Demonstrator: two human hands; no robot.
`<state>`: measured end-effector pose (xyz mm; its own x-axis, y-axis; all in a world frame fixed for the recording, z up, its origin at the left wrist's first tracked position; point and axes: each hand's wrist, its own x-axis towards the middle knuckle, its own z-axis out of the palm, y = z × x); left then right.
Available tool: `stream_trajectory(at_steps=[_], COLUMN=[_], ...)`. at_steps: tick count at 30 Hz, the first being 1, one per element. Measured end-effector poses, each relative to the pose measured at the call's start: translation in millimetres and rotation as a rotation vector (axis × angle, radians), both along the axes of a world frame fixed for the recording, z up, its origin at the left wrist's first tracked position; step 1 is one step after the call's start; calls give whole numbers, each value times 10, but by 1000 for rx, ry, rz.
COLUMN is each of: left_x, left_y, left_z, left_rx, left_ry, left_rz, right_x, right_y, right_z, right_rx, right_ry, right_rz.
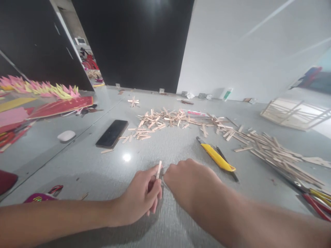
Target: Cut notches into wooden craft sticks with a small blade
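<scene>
- The left hand (pixel 143 193) is closed to a pinch, with a small stick (pixel 159 169) held between thumb and fingers, tilted upward just above the table (pixel 103 179).
- The right hand (pixel 191 177) is curled, its back to the view, just beside the left; its fingertips are hidden, so I cannot tell whether it grips anything.
- Beyond the hands, loose pieces (pixel 179 118) lie in a scattered heap.
- A phone (pixel 112 133) lies left of that heap, with a white case (pixel 66 135) farther left.
- A yellow cutter (pixel 217 158) lies near the right hand, beside a dark tool (pixel 236 177).
- At far right, a second heap (pixel 274 151) spreads towards red- and yellow-handled tools (pixel 314 203).
</scene>
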<state>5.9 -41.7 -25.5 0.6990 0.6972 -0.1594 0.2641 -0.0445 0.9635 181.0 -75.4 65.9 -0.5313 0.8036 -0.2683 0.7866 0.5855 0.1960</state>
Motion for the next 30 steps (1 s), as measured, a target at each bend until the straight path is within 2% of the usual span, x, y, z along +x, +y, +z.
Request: stream_trajectory(at_steps=[2, 7, 9, 11, 16, 18, 20, 26, 28, 30], left_x=[11, 31, 30, 25, -5, -17, -24, -9, -9, -14], left_y=[1, -8, -15, -18, -2, 8, 11, -7, -6, 2], left_z=[5, 6, 1, -2, -18, -28, -34, -16, -15, -19], left_rx=[-17, -37, -33, -22, 5, 4, -3, -1, 2, 7], left_ry=[-12, -19, -18, -18, -16, -9, 1, 44, 46, 42], left_rz=[19, 53, 49, 40, -15, -16, -10, 1, -11, -18], right_x=[49, 228, 252, 227, 37, -4, 11, 144, 116, 70], right_y=[-16, -215, -273, -276, -130, -84, -83, -250, -224, -137], right_z=[-91, -447, -494, -443, -103, -28, -48, -342, -314, -200], right_rx=[4, 27, 22, 26, -1, -40, -72, -96, -107, -128], right_ry=[12, 61, 71, 65, 52, 52, 41, 21, 20, 19], right_rz=[-27, -194, -197, -201, -144, -119, -135, -226, -226, -203])
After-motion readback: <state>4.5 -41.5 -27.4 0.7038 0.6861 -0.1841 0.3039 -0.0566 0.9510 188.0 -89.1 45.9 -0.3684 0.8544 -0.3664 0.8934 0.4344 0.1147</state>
